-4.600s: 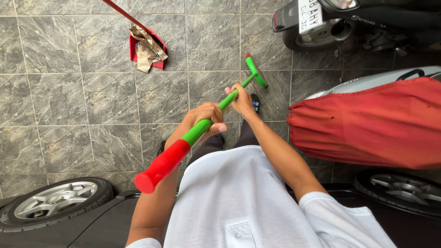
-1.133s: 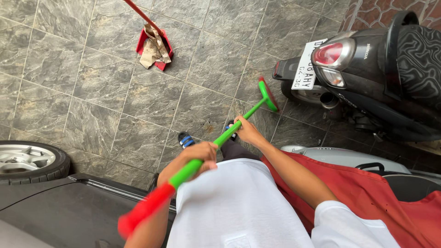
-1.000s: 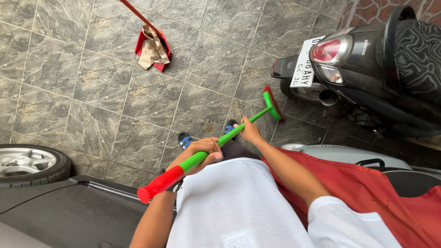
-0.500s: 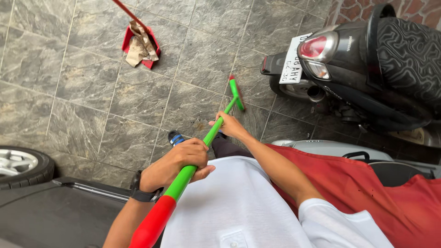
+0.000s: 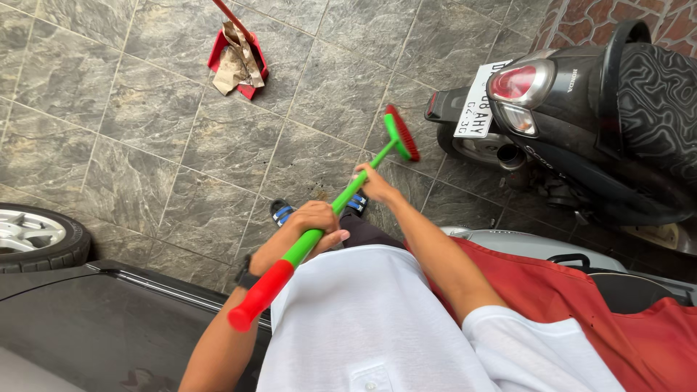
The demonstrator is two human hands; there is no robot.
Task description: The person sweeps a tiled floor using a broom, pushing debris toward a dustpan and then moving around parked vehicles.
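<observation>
Both of my hands hold a broom (image 5: 341, 204) with a green shaft and a red grip at its near end. My left hand (image 5: 314, 221) wraps the shaft just above the red grip, close to my white shirt. My right hand (image 5: 375, 184) grips the shaft further down. The broom's green head with red bristles (image 5: 401, 133) rests on the grey tiled floor (image 5: 167, 131) near the rear wheel of a black scooter (image 5: 595, 123).
A red dustpan (image 5: 237, 52) holding crumpled brown paper lies on the floor at the top left. A dark car body (image 5: 94, 319) and its wheel (image 5: 36, 236) stand at the left. A red cloth (image 5: 632, 327) covers a vehicle at the right.
The broom head has swung to the right, toward the scooter's rear wheel. My left hand slid back toward my body along the shaft, and the view tilted slightly.
</observation>
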